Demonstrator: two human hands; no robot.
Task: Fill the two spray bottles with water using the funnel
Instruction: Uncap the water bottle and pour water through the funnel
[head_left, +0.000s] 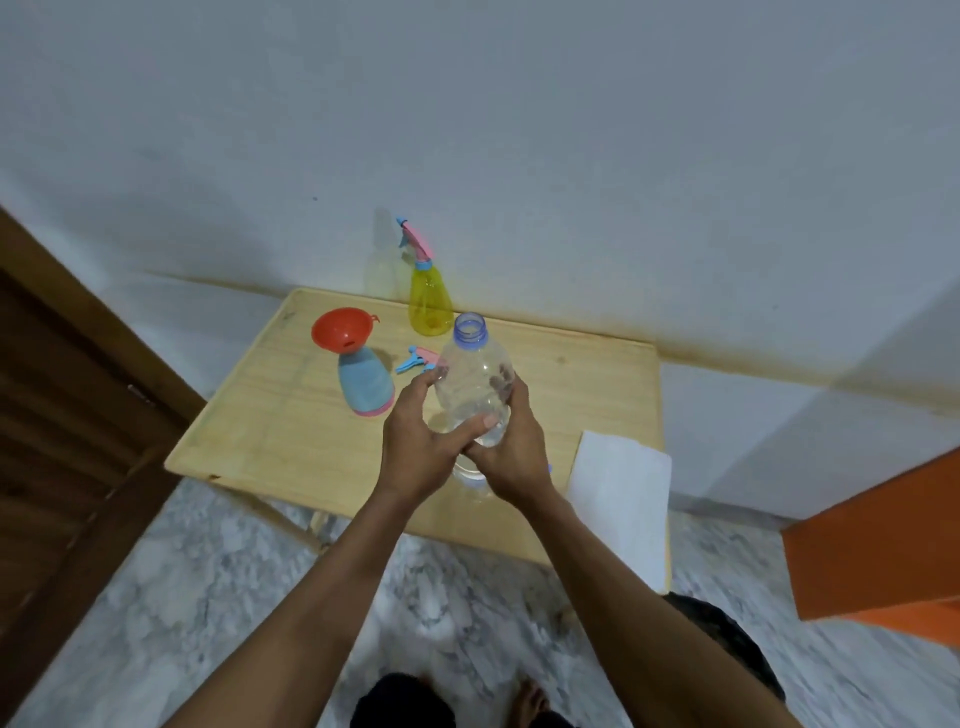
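Note:
Both hands grip a clear plastic water bottle (474, 379) with an open blue-ringed neck, held above the wooden table (291, 431). My left hand (423, 441) wraps its left side with the thumb across the front; my right hand (514, 441) holds its right side. A little water shows low in the bottle. A blue spray bottle (365, 384) with a pink base stands to the left with a red funnel (340, 330) in its neck. Its blue and pink spray head (418, 359) lies on the table beside it. A yellow spray bottle (428, 304) with its head on stands at the back.
A white folded cloth or paper (621, 499) hangs over the table's right front edge. A white wall runs close behind the table. A brown door (67, 415) is at the left, an orange object (878, 540) at the right, and marble floor lies below.

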